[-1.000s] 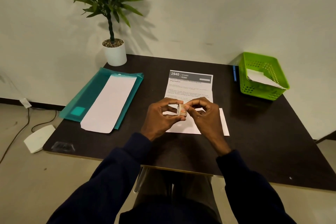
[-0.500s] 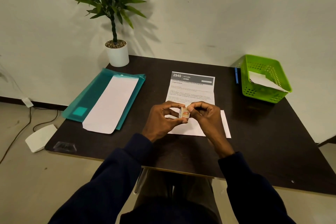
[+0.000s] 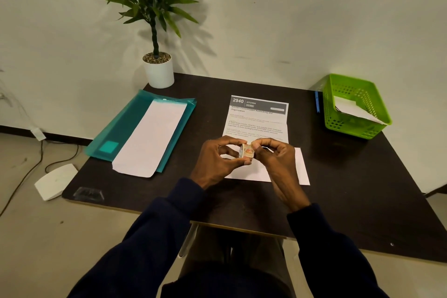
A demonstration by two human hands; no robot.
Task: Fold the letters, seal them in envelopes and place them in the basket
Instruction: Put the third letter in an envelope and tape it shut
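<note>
little had shifted since the earlier frames: both hands remained joined over the paper, with the right fingertips drawn closer onto the roll. the left hand point(image 3: 217, 159) pinched a small tape roll point(image 3: 246, 151) between thumb and fingers, held clear of the table point(image 3: 338, 189). the right hand point(image 3: 275, 159) was curled against the roll's right side, thumb and forefinger nipping at it, apparently after the free end. whether any tape had lifted could not be told.

directly beneath the grip lay a white envelope point(image 3: 302, 172), its end showing past the right wrist. the printed letter point(image 3: 258, 116) reached from under the hands away from the person, lying open with creases. whether its lower part sat inside the envelope could not be told. well to the right of the grip and further back stood the green basket point(image 3: 348, 126), with paper already in it. left of the grip, a second envelope point(image 3: 150, 138) rested on a teal folder point(image 3: 121, 128).

judgement: the step in hand was freeing a strip for sealing. the left hand should hold the roll steady while a nail works under the end. the strip should be short and drawn straight off, so it neither twists nor sticks to itself. the letter looked not yet enclosed, so folding it should come before any tape is laid.
</note>
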